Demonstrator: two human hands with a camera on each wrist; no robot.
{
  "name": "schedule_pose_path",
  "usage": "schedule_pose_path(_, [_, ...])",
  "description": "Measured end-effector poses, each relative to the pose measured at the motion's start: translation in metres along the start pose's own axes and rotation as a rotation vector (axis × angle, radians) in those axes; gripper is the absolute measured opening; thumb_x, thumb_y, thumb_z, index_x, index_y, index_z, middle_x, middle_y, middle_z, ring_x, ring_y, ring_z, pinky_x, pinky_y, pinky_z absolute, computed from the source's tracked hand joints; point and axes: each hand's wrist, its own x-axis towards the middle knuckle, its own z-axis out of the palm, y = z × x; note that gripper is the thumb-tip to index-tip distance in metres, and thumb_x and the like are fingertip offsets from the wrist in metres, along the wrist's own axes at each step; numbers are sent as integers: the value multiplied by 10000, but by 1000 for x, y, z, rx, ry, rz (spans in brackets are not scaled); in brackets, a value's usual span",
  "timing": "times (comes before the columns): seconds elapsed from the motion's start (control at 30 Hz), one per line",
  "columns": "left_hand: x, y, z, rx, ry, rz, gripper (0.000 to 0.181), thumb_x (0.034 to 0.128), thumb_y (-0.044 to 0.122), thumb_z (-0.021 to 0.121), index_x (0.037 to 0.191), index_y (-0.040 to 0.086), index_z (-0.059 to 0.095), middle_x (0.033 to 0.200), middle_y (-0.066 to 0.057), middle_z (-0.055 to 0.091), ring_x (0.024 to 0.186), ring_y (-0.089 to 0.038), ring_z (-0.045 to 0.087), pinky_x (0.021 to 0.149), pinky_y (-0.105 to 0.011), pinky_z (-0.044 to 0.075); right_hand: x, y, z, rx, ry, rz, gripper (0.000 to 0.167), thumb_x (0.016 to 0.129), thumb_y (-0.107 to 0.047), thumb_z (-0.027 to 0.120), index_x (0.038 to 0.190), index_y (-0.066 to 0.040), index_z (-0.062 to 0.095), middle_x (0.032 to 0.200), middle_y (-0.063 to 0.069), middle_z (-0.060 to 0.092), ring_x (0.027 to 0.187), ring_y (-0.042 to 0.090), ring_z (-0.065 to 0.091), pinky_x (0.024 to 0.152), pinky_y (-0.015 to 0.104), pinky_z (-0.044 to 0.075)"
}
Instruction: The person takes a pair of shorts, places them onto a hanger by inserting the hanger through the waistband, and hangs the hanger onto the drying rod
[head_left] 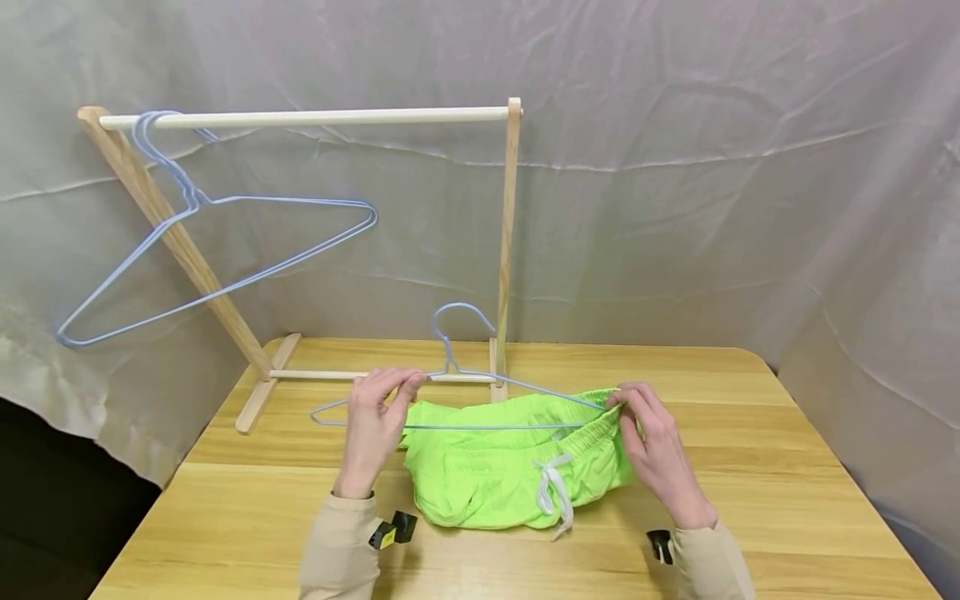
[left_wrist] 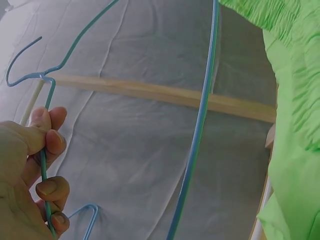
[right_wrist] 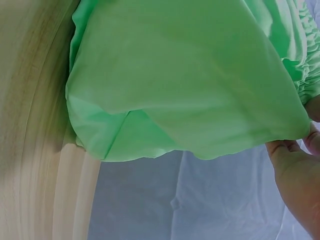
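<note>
A pair of lime-green shorts (head_left: 495,483) with a gathered waistband and a white drawstring (head_left: 552,487) lies bunched on the table. A blue wire hanger (head_left: 480,427) stands over it, hook up, its right end inside the waistband opening. My left hand (head_left: 377,421) grips the hanger's left shoulder; in the left wrist view its fingers curl round the wire (left_wrist: 43,165). With my right hand (head_left: 655,442) I pinch the right edge of the waistband by the hanger's end. The right wrist view shows the green cloth (right_wrist: 185,85) hanging from the fingers, partly covering them.
Behind on the left stands a wooden garment rack (head_left: 507,233) with a white top rail (head_left: 337,117). Blue hangers (head_left: 277,267) hang together at the rail's left end. The wooden table (head_left: 750,467) ends at a grey curtain (head_left: 675,208).
</note>
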Motion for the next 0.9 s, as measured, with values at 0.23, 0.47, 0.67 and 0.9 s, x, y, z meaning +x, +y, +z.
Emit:
schedule_pose_path(0.23, [-2, 9, 5, -4, -47, -23, 87, 829, 16, 754, 907, 49, 777, 746, -69, 733, 731, -175, 587, 780, -262, 325, 1, 0, 1, 14, 7, -33, 384, 757, 313, 496, 967, 27, 642, 1006, 106, 635, 892, 56, 550, 819, 61, 442])
schedule_pose_path(0.47, [-2, 13, 11, 69, -62, 25, 51, 831, 79, 769, 879, 85, 787, 846, -76, 782, 694, -178, 668, 672, -312, 495, 3, -3, 2, 66, -13, -90, 429, 729, 341, 480, 991, 40, 636, 1001, 123, 625, 770, 43, 489, 680, 99, 422])
schedule_pose_path(0.67, [-3, 18, 17, 82, -90, 12, 48, 845, 128, 773, 889, 126, 791, 857, -37, 787, 577, -60, 521, 538, -175, 347, 3, -4, 4, 74, -20, -85, 456, 723, 357, 496, 1011, 38, 646, 1014, 124, 634, 786, 53, 504, 684, 99, 428])
schedule_pose_path(0.9, [-5, 21, 22, 72, -122, -10, 71, 857, 148, 769, 923, 141, 793, 861, -28, 790, 499, -2, 417, 481, -161, 295, 4, -7, 4, 84, -18, -95, 484, 716, 365, 512, 1031, 29, 660, 1023, 122, 646, 880, 85, 564, 781, 86, 467])
